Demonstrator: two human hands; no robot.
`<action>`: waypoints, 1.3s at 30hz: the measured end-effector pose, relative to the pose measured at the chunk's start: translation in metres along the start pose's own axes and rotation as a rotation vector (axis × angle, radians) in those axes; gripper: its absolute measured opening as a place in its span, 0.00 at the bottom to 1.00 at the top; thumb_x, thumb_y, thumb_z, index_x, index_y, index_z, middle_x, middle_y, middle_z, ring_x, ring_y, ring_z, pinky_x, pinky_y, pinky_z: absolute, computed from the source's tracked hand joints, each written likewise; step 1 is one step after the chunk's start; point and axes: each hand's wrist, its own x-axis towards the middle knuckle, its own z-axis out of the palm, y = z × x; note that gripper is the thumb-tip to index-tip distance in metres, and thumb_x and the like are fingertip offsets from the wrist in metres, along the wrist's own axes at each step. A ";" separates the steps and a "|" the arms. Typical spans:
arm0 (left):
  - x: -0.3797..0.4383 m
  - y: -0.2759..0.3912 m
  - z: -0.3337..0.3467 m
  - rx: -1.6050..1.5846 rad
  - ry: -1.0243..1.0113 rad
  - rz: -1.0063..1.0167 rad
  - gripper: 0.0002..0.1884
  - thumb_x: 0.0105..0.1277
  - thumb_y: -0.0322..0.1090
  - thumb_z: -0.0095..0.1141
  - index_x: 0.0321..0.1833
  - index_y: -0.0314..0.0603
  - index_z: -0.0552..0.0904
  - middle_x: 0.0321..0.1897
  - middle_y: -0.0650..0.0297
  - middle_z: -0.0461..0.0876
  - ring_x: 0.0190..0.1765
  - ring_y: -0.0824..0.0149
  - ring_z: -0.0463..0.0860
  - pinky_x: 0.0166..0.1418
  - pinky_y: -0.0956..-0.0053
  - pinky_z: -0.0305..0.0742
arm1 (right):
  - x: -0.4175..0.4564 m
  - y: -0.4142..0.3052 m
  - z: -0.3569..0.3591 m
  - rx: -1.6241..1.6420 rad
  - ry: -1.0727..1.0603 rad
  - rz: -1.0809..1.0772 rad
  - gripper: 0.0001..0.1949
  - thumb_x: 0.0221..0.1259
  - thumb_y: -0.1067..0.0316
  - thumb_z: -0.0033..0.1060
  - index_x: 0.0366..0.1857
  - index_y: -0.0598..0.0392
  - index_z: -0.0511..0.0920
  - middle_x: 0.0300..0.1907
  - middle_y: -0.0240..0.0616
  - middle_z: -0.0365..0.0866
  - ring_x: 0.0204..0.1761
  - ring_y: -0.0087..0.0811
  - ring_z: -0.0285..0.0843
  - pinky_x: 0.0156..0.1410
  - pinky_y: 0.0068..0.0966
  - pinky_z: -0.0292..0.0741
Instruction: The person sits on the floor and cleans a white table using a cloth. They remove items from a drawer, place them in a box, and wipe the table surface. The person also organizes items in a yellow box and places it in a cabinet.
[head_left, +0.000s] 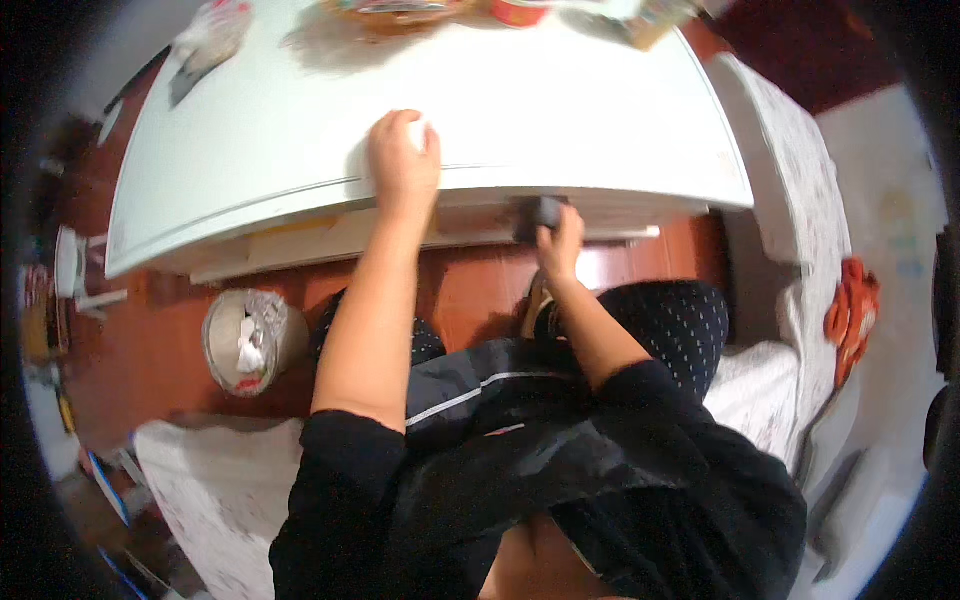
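My left hand (401, 154) rests on the white tabletop (540, 112) near its front edge. Its fingers curl around a small white object (418, 135), mostly hidden by the hand and too bright to name. Lower and to the right, my right hand (562, 240) grips a small dark object (550, 212) just below the table's front edge, in front of the space under the top. Blur hides what this dark object is. Beneath the tabletop runs a pale lower ledge (315, 247), partly covered by my left forearm.
A lined waste bin (217, 356) holding crumpled white scraps stands on the reddish floor (165, 322) to the left. Along the table's back are a clear plastic bag (214, 37), a basket (405, 16) and a red tub (519, 13). A cloth-covered sofa (795, 165) borders the right.
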 end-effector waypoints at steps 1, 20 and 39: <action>0.000 -0.002 -0.004 -0.009 0.050 -0.016 0.11 0.59 0.29 0.60 0.44 0.38 0.78 0.45 0.52 0.80 0.52 0.51 0.77 0.58 0.60 0.71 | -0.009 -0.001 -0.006 0.036 0.041 -0.030 0.22 0.52 0.72 0.58 0.54 0.61 0.70 0.52 0.55 0.72 0.56 0.55 0.66 0.64 0.44 0.64; 0.002 0.004 -0.063 -0.066 0.307 -0.084 0.07 0.60 0.31 0.57 0.30 0.32 0.80 0.41 0.52 0.79 0.53 0.49 0.76 0.60 0.56 0.69 | 0.093 -0.190 0.004 -0.089 -0.562 -0.774 0.28 0.63 0.59 0.53 0.67 0.55 0.65 0.69 0.50 0.62 0.72 0.50 0.56 0.75 0.44 0.53; 0.017 -0.032 -0.071 0.031 0.379 -0.074 0.10 0.65 0.33 0.52 0.35 0.31 0.81 0.44 0.52 0.81 0.54 0.51 0.75 0.61 0.58 0.67 | 0.085 -0.186 -0.007 -0.127 -0.562 -0.737 0.27 0.58 0.65 0.62 0.64 0.45 0.70 0.69 0.40 0.64 0.72 0.43 0.57 0.74 0.45 0.56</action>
